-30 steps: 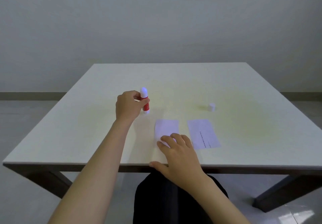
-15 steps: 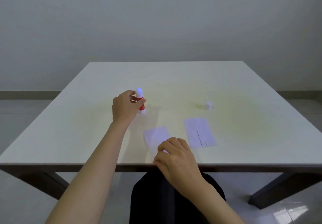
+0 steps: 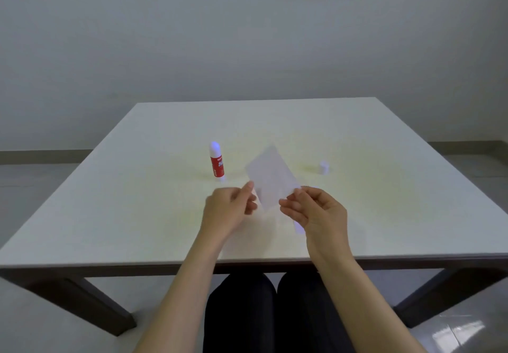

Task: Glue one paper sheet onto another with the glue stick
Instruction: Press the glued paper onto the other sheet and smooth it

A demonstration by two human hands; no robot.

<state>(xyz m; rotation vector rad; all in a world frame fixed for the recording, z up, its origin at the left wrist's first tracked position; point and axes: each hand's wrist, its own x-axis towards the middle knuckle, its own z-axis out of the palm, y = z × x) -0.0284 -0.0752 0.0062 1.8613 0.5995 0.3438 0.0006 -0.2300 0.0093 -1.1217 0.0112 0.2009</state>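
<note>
Plain grey-white wall [image 3: 247, 28] fills the upper half, dark skirting strip at floor level on both sides. Pale tiled floor [image 3: 461, 333], glossy at 4 o'clock. Big white tabletop [image 3: 115, 201] on dark angled legs, faint yellowish tint across its middle. Person's dark-clothed knees under the near edge at 6 o'clock. Both bare forearms reach in from below. Left hand [image 3: 229, 209] and right hand [image 3: 313, 209] are raised above the tabletop near centre, each pinching a lower corner of one white paper sheet [image 3: 272, 178], held up tilted, blurred. Second sheet mostly hidden behind right hand; a bluish-white sliver shows under it. Glue stick [image 3: 217, 163] stands upright at 11 o'clock of the hands, red body, white glue tip exposed, untouched. Small white cap [image 3: 323, 167] sits at 2 o'clock, well apart from the stick.
</note>
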